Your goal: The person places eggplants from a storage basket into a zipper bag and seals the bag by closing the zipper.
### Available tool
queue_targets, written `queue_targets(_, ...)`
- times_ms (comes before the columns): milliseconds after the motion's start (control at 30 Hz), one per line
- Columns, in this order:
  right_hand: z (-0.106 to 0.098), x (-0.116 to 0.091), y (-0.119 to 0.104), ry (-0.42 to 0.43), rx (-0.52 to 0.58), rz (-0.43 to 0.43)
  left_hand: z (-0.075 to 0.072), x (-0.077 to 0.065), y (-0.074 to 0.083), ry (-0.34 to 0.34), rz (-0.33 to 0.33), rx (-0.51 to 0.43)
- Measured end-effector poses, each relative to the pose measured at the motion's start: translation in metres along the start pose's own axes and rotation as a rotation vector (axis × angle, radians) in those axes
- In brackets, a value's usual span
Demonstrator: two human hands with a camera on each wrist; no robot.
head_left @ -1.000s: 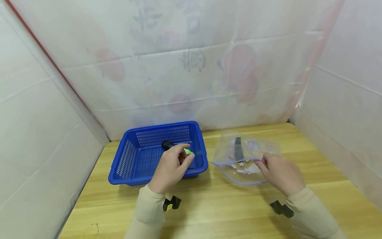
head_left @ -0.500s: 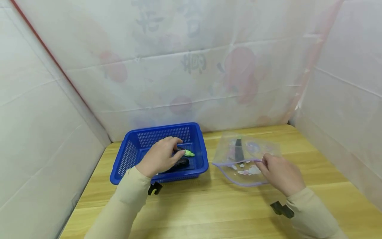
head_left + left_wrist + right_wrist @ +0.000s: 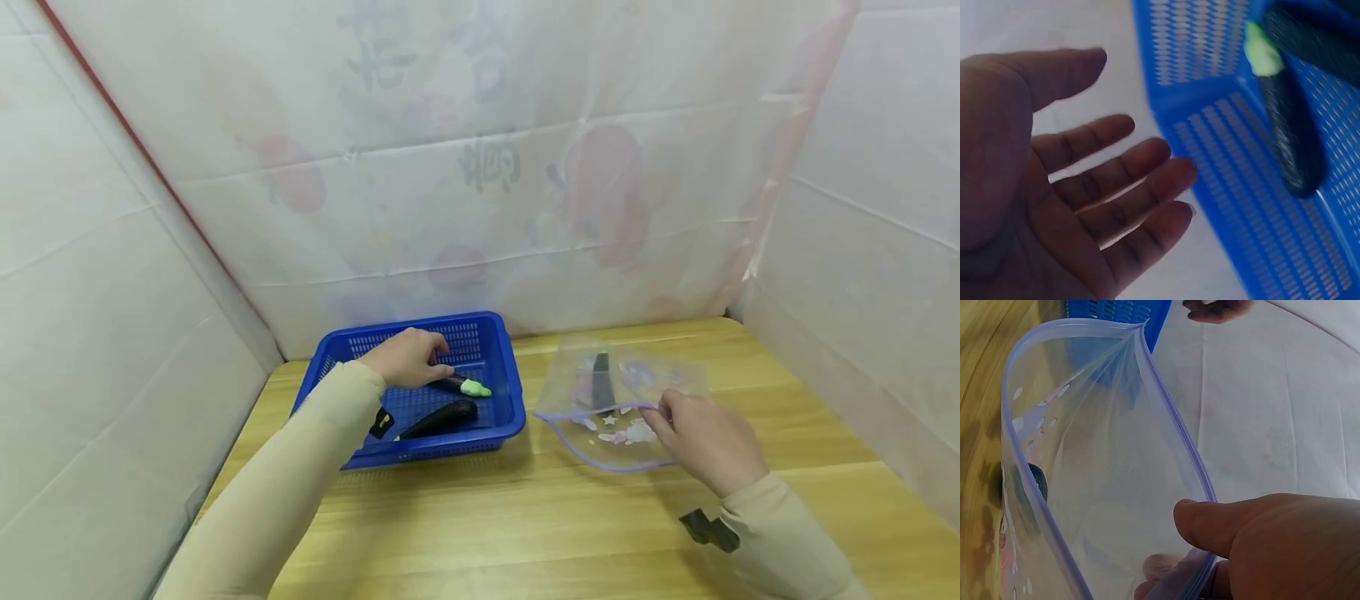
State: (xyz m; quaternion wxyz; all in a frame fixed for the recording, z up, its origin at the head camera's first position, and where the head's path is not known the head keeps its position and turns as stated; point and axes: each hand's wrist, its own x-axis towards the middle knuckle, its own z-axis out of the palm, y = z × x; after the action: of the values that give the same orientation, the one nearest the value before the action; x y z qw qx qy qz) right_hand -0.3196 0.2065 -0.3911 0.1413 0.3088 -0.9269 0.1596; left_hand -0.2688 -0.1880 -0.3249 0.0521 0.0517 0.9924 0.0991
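Note:
Over the blue basket (image 3: 512, 392) hovers my left hand (image 3: 408, 357); its wrist view shows the fingers (image 3: 1147, 181) apart and loosely bent, holding nothing. An eggplant with a pale green cap (image 3: 474, 388) lies in the basket near the thumb, partly behind the hand. Nearer the front wall is a second dark eggplant (image 3: 442, 419). On the right, my right hand (image 3: 705, 437) pinches the purple-edged rim of a clear zip bag (image 3: 551, 400) between thumb and fingers. The bag's mouth gapes, and a dark eggplant (image 3: 602, 383) lies inside it.
A wooden table (image 3: 480, 525) bears the basket and the bag. White printed sheeting (image 3: 420, 208) stands behind, with further white walls (image 3: 870, 225) on both sides. The basket's raised rim lies beneath the left forearm.
My left hand has moved left and farther back over the basket, its fingers leaving the green cap and uncovering the eggplants. The right hand keeps its grip on the bag rim.

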Motion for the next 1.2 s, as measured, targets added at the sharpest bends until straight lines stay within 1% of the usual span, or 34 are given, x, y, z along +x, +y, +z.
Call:
queue_targets(133,0.001,-0.001,-0.001,0.022,-0.005,-0.011,0.005,0.014,-0.004,-0.077,-0.016,0.027)
queue_targets(267,0.002,-0.002,-0.002,0.031,-0.012,-0.018,0.010,0.025,-0.004,-0.127,-0.036,0.072)
queue_targets(400,0.002,-0.003,-0.003,0.030,-0.013,-0.016,0.014,0.034,0.000,-0.149,-0.030,0.133)
queue_targets(533,0.002,-0.003,-0.004,0.023,-0.009,-0.011,0.020,0.042,0.006,-0.160,-0.010,0.160)
queue_targets(633,0.001,-0.004,-0.005,0.013,-0.005,-0.010,0.023,0.047,0.010,-0.166,-0.010,0.168)
queue_targets(767,0.001,-0.003,-0.006,0.010,-0.003,-0.009,0.027,0.052,0.015,-0.185,-0.040,0.157)
queue_targets(900,0.001,-0.003,-0.007,0.007,-0.002,-0.007,0.033,0.055,0.018,-0.230,-0.054,0.165)
queue_targets(1033,0.001,-0.003,-0.007,0.006,-0.002,-0.011,0.038,0.055,0.021,-0.273,-0.072,0.171)
queue_targets(1200,0.002,-0.003,-0.008,0.005,0.001,-0.013,0.043,0.055,0.023,-0.301,-0.084,0.167)
